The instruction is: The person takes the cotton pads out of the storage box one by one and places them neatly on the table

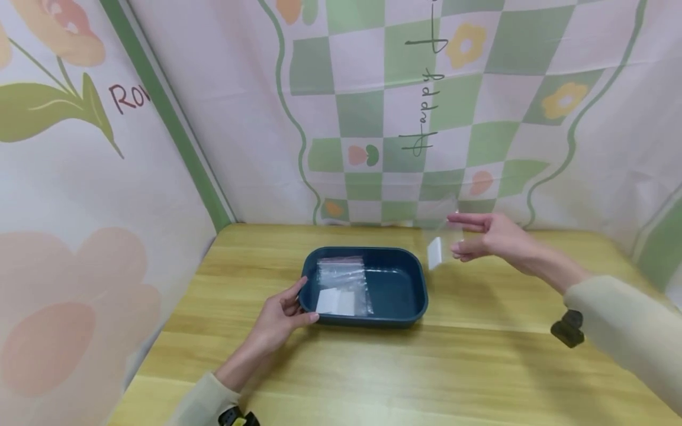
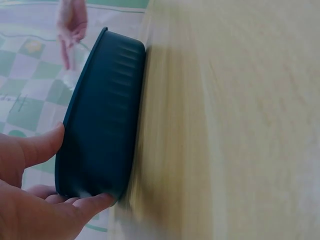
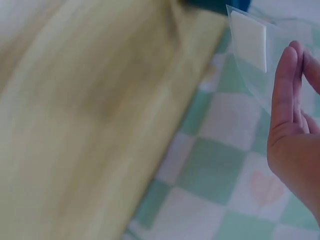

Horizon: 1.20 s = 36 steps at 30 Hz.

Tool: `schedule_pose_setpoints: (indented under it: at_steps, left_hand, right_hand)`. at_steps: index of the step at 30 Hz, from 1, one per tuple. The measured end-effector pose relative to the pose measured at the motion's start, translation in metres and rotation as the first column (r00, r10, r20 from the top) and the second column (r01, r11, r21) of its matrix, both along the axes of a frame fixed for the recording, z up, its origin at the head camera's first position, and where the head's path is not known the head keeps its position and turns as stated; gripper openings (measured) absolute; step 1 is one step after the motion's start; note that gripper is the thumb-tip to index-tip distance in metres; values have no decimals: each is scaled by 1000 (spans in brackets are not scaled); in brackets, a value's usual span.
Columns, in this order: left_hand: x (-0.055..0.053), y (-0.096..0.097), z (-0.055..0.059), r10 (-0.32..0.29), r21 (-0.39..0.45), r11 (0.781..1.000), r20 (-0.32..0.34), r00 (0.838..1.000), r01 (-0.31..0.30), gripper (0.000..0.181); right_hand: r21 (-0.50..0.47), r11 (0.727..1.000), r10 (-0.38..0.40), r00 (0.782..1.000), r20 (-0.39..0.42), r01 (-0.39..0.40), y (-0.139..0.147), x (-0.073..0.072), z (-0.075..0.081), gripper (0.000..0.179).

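Note:
A dark teal plastic tray (image 1: 396, 322) sits on the table, and my left hand (image 1: 277, 319) grips its left end. In the left wrist view the thumb (image 2: 42, 145) presses at the rim while other fingers reach under the tray's end. Beyond the tray's right end, my right hand (image 1: 492, 239) holds up a clear plastic bag (image 3: 250, 82) between thumb and fingers. A white rectangular piece (image 1: 434, 253) shows in the lower part of that bag. Inside the tray's left half lie clear zip bags (image 1: 341, 275) with white pieces (image 1: 335, 302) in them.
The wood-grain table (image 1: 373, 378) meets a hanging cloth (image 1: 256, 148) with a green check pattern along its back edge. Another printed cloth (image 1: 80, 195) hangs at the left. Dark devices are strapped at both wrists, such as the right wrist device (image 1: 568, 329).

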State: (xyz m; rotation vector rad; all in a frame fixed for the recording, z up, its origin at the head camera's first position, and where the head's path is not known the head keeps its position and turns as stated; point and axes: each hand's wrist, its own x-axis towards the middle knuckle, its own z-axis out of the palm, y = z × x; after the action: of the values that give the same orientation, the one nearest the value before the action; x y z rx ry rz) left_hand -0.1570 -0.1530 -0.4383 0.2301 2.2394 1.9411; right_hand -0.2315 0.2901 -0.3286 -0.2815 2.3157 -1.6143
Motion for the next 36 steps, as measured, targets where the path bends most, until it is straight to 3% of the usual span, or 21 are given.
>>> schedule_pose_setpoints:
  at_steps: [8, 14, 23, 36]
  left_hand:
    - [0, -2, 0, 4, 17, 1000, 8, 1000, -4, 79]
    - [2, -3, 3, 18, 8, 1000, 19, 1000, -18, 79]
    - [2, -4, 4, 27, 7, 1000, 32, 999, -27, 79]
    - [2, -5, 1, 25, -4, 1000, 31, 999, -25, 81]
  right_hand:
    - [-40, 999, 21, 999, 29, -20, 27, 4, -42, 86]
    - [1, 1000, 23, 999, 28, -23, 42, 3, -64, 86]
    - [47, 996, 77, 995, 63, -80, 57, -3, -81, 93]
    - [182, 980, 76, 996, 41, -82, 63, -5, -89, 94]
